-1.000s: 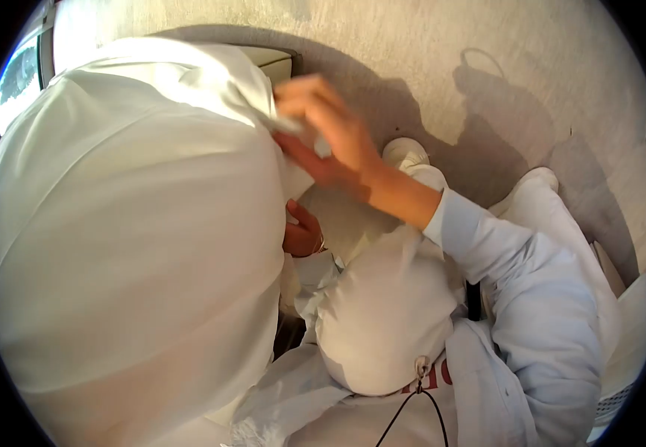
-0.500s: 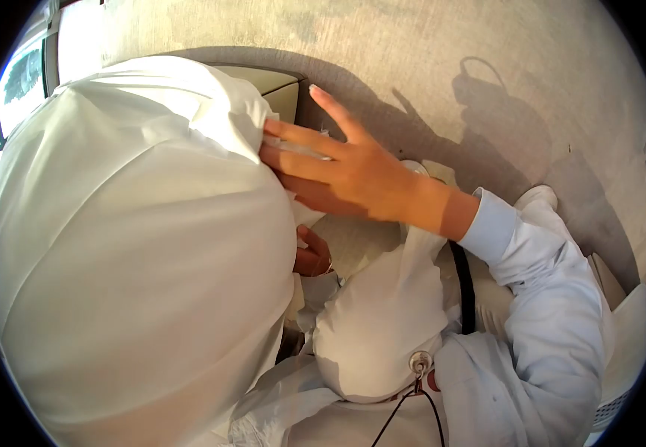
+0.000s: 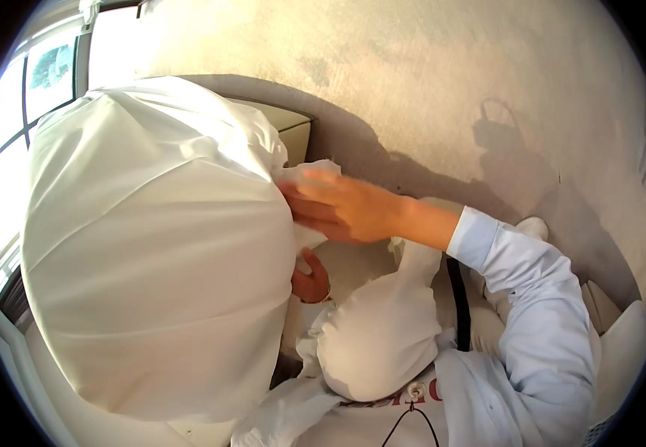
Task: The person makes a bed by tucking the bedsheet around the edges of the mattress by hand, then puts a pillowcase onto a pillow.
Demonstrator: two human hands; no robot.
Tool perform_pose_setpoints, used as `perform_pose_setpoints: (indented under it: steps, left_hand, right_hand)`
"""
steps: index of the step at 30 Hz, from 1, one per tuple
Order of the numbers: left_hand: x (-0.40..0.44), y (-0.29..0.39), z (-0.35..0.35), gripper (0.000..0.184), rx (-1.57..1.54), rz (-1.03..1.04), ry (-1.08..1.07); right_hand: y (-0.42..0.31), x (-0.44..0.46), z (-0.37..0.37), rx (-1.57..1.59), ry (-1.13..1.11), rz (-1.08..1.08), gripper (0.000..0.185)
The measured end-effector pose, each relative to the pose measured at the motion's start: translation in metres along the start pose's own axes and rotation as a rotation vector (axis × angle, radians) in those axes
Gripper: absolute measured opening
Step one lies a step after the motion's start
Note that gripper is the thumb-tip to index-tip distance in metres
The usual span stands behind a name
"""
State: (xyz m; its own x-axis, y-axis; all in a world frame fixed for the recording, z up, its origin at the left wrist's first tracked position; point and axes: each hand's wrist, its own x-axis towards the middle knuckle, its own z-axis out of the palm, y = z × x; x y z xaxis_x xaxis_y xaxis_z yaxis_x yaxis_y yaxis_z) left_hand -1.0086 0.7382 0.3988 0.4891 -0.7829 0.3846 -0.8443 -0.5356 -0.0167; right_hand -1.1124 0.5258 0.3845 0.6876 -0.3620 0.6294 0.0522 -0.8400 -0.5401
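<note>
White fabric (image 3: 159, 253) covers a large, bulky rounded form that fills the left half of the view. At its upper right edge is my right hand (image 3: 345, 207), fingers stretched out and slightly blurred, their tips against the gathered fabric. A loose white flap (image 3: 321, 165) shows just behind those fingers. Lower along the same edge sits my left hand (image 3: 312, 281), its thumb raised and apart; the other fingers are hidden behind the covered form. A smaller puffed white cloth bundle (image 3: 379, 339) rests in front of my chest.
Behind the covered form stands a cream box-like piece (image 3: 293, 138) with a dark edge. Pale floor (image 3: 427, 74) stretches beyond, with shadows across it. A window (image 3: 47, 78) is at upper left. A black strap (image 3: 459, 305) hangs by my lap, and a white chair-like edge (image 3: 625, 346) is at right.
The right hand's raised finger has come down beside the others, and the hand sits lower on the fabric edge. The left hand's thumb stands more upright. The whole view has shifted slightly.
</note>
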Motion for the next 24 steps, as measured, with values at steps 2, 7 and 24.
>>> perform_pose_setpoints:
  steps: [2,7,24]
  left_hand:
    - [-0.010,-0.011,-0.008,0.054,0.000,0.058,0.006]
    - [-0.020,-0.024,0.001,0.062,0.087,0.063,-0.105]
    - [0.022,0.002,0.010,0.058,0.104,0.031,0.039]
  right_hand:
    - [-0.008,-0.008,0.003,-0.015,-0.032,-0.136,0.041]
    - [-0.026,0.006,0.010,-0.045,-0.148,-0.050,0.034]
    - [-0.008,0.019,0.026,0.106,-0.120,-0.082,0.031]
